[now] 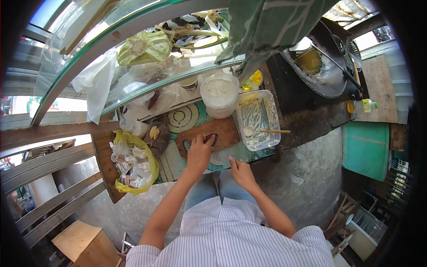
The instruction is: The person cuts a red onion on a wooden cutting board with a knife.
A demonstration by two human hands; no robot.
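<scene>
My left hand (pixel 199 153) reaches over a brown wooden cutting board (pixel 184 139), its fingers curled on a dark reddish, long piece of produce (pixel 214 140) that lies there. Close to the counter's front edge, my right hand (pixel 243 173) is closed, with a pinkish tip showing at its fingers; I cannot tell what it grips. Beyond the board stands a tub of white flour (pixel 219 92). To the right of the board sits a clear plastic container (pixel 276 127) smeared with pale batter, and a wooden-handled utensil (pixel 273 131) rests across it.
Left of the board, yellow pieces (pixel 154 132) lie on a dark round surface beside a yellow bag of waste (pixel 152 164). A glass case (pixel 169 82) with a cabbage (pixel 144 48) rises behind. At right are a wok (pixel 331 84) and a bottle (pixel 367 106).
</scene>
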